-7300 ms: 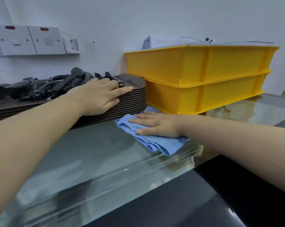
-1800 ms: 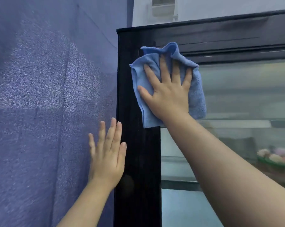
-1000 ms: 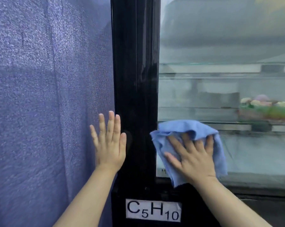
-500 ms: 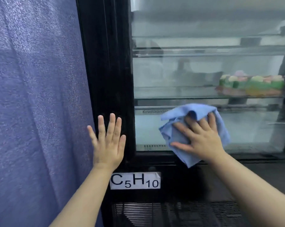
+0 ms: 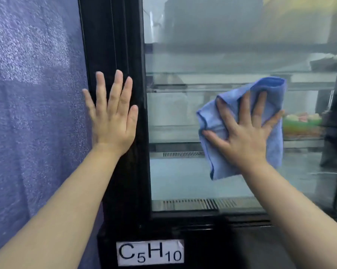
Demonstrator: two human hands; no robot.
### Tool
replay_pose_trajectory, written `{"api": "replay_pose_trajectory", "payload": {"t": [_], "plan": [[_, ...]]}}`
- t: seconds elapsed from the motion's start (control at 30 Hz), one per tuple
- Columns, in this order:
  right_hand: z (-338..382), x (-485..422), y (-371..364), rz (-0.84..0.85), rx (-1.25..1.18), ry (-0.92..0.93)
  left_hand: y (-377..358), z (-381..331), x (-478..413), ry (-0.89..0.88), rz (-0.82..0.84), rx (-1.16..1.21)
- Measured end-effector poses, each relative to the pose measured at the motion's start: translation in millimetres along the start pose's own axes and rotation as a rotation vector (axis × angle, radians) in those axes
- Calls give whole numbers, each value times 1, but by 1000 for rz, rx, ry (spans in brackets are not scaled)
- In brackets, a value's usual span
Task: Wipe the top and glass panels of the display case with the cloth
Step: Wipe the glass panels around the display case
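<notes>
The display case's front glass panel (image 5: 183, 117) fills the right half of the view, edged by a black frame post (image 5: 115, 45). My right hand (image 5: 245, 134) lies flat with spread fingers on a blue cloth (image 5: 268, 94), pressing it against the glass at mid height. My left hand (image 5: 113, 117) rests flat, fingers apart, on the black post at its left edge and holds nothing.
A purple-blue textured wall panel (image 5: 34, 113) adjoins the case on the left. A white label reading C5H10 (image 5: 150, 252) sits on the black base. Behind the glass are shelves, vent grilles (image 5: 189, 203) and a green tray of food (image 5: 301, 123) at the right.
My right hand has slid the cloth rightward and slightly up across the glass from the lower left corner of the panel. My left hand stays pressed on the post.
</notes>
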State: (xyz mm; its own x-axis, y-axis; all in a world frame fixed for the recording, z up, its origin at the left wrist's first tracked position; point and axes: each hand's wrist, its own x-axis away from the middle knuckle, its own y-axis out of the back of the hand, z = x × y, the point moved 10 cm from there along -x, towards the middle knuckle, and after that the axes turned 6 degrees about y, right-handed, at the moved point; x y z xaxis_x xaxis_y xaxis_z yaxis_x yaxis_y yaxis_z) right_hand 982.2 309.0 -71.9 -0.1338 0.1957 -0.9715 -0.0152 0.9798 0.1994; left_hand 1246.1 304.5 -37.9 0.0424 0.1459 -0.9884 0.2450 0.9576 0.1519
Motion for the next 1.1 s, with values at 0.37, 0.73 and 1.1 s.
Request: {"api": "replay_pose_trajectory", "payload": {"t": [0.37,0.73,1.1], "plan": [[45,-33,12,-79,-17,354,-4,9,-49,32,31,-45],[65,-151,34,-156,11,464,37,23,-134,34,-103,38],[68,-192,44,-200,-49,377,21,14,-154,-28,-69,67]]}}
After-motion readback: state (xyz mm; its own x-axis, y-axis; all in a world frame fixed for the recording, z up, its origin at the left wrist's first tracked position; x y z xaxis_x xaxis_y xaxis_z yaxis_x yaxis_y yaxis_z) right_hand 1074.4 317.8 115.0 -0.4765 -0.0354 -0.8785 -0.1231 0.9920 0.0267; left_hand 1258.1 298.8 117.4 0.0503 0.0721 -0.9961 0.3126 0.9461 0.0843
